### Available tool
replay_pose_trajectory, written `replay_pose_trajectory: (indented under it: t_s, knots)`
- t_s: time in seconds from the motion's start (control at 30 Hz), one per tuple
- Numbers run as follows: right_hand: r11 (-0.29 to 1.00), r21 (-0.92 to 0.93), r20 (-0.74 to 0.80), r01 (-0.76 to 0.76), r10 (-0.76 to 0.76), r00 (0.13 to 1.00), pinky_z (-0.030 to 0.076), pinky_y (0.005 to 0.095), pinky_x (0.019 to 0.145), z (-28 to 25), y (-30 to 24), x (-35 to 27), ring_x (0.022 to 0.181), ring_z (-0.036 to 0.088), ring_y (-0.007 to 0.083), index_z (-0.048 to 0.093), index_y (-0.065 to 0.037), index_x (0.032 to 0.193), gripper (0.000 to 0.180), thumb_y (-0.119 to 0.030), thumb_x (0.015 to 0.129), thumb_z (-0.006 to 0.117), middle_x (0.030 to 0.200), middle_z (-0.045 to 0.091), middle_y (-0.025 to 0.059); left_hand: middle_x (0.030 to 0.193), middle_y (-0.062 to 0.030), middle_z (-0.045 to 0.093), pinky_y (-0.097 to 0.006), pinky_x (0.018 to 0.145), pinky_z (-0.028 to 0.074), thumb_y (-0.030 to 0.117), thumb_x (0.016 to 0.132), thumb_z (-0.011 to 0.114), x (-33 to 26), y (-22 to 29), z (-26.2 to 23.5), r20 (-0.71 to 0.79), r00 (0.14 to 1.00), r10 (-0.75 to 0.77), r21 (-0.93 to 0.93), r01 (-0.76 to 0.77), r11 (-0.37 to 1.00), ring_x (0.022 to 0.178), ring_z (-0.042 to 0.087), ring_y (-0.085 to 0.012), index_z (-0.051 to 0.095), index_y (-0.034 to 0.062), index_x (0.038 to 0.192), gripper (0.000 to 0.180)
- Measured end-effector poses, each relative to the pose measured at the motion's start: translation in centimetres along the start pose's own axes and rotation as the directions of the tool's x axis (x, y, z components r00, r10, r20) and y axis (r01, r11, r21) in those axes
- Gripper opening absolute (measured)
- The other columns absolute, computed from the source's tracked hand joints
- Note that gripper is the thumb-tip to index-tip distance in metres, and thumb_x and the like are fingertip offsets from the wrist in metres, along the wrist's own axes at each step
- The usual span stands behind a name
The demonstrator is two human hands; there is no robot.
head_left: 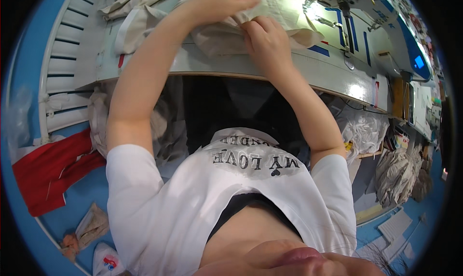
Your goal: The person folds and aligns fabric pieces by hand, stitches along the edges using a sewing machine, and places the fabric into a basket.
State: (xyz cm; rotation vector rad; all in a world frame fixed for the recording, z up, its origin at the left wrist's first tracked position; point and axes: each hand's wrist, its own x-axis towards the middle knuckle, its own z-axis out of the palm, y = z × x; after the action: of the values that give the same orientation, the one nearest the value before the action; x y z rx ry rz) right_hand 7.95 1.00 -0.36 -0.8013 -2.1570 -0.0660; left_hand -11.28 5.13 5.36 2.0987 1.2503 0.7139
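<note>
A beige cloth piece point(284, 15) lies on the sewing table under my hands, its near edge hanging in folds. My right hand point(267, 42) is closed, its curled fingers pinching a fold of this cloth. Just beyond it and to the left, my left hand point(226, 3) reaches across the cloth with its fingers stretched out, partly cut off by the upper edge of the view. To the right of both hands stands a white and blue sewing machine point(395, 30), its lamp lighting the cloth.
More beige fabric point(137, 30) is heaped on the table's left. A white slatted rack point(62, 49) adjoins that side, with red cloth point(53, 170) below. Bundled white strips point(364, 131) and grey-beige cloth point(398, 175) hang at the right. The table's front edge point(333, 80) curves past my forearms.
</note>
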Motion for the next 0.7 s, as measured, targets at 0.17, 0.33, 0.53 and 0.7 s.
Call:
replay_pose_trajectory:
  t_s: [0.17, 0.33, 0.53, 0.7]
  knots:
    - [0.992, 0.118, -0.094, -0.047, 0.058, 0.994, 0.044, 0.0409, 0.075, -6.4, -2.2, -1.8, 0.081, 0.061, 0.0274, 0.067, -0.011, 0.087, 0.018, -0.002, 0.071, 0.070, 0.081, 0.062, 0.0034, 0.107, -0.0259, 0.070, -0.047, 0.091, 0.052, 0.036, 0.086, 0.068, 6.5, 0.4, 3.8, 0.298, 0.924, -0.240, 0.606, 0.011, 0.796, 0.103, 0.066, -0.0407, 0.070, -0.0011, 0.110, 0.044]
    - [0.956, 0.214, -0.031, -0.202, 0.213, 0.977, 0.044, 0.0402, 0.073, -8.8, -4.8, -7.1, 0.082, 0.061, 0.0283, 0.067, -0.005, 0.089, 0.019, 0.002, 0.072, 0.072, 0.082, 0.065, 0.0059, 0.112, -0.0238, 0.068, -0.044, 0.093, 0.051, 0.017, 0.085, 0.062, 7.7, -4.8, 3.1, 0.170, 0.985, -0.038, 0.637, -0.080, 0.767, 0.105, 0.064, -0.0397, 0.067, 0.0021, 0.117, 0.036]
    - [0.880, 0.358, -0.001, -0.311, 0.334, 0.943, 0.052, 0.0393, 0.069, -8.6, -6.0, -13.3, 0.082, 0.063, 0.0318, 0.066, 0.000, 0.091, 0.022, 0.006, 0.071, 0.073, 0.084, 0.064, 0.0108, 0.125, -0.0146, 0.064, -0.040, 0.100, 0.048, 0.006, 0.084, 0.061, 1.8, 1.5, 6.1, 0.079, 0.880, 0.468, 0.472, -0.446, 0.760, 0.117, 0.060, -0.0314, 0.064, 0.0084, 0.126, 0.042]
    - [0.915, 0.276, 0.022, -0.295, 0.300, 0.954, 0.054, 0.0385, 0.071, -8.6, -5.4, -14.4, 0.084, 0.064, 0.0302, 0.067, -0.003, 0.091, 0.027, 0.005, 0.067, 0.077, 0.088, 0.065, 0.0092, 0.131, -0.0087, 0.061, -0.040, 0.103, 0.046, 0.000, 0.083, 0.058, -4.4, 1.5, 5.6, 0.265, 0.933, 0.242, 0.496, -0.347, 0.796, 0.122, 0.055, -0.0304, 0.061, 0.0162, 0.134, 0.054]
